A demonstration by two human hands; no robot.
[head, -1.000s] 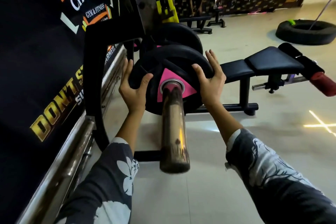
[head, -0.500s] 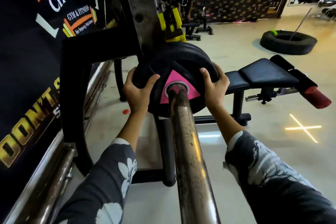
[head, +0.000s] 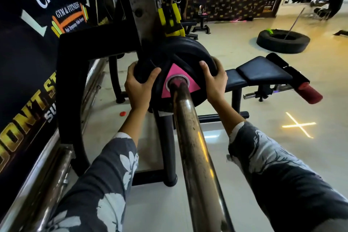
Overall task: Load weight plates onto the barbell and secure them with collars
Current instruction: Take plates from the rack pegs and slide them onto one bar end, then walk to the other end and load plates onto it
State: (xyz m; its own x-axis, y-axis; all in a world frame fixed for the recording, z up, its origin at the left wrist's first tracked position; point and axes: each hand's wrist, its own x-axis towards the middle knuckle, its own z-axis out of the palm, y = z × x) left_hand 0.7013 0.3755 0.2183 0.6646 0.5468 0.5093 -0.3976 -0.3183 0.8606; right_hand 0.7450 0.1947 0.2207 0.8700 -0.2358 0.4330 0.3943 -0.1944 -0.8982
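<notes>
A black weight plate (head: 180,58) with a pink triangle around its hole sits on the steel barbell sleeve (head: 195,147), far along it near the rack upright. A second black plate seems to stand right behind it. My left hand (head: 140,85) grips the plate's left rim, thumb across the front face. My right hand (head: 213,79) grips the right rim with fingers curled over the edge. The sleeve runs from the plate toward me and out of the bottom of the view. No collar is in sight.
A black rack frame (head: 75,73) and steel rail stand at left against a banner wall. A black bench (head: 263,70) with a red roller pad stands to the right. A tyre (head: 282,40) lies on the floor far right. A small red cap (head: 122,113) lies on the floor.
Both hands have slid the plate further along the sleeve toward the rack. My head moved closer, so the sleeve now runs out of the bottom of the view.
</notes>
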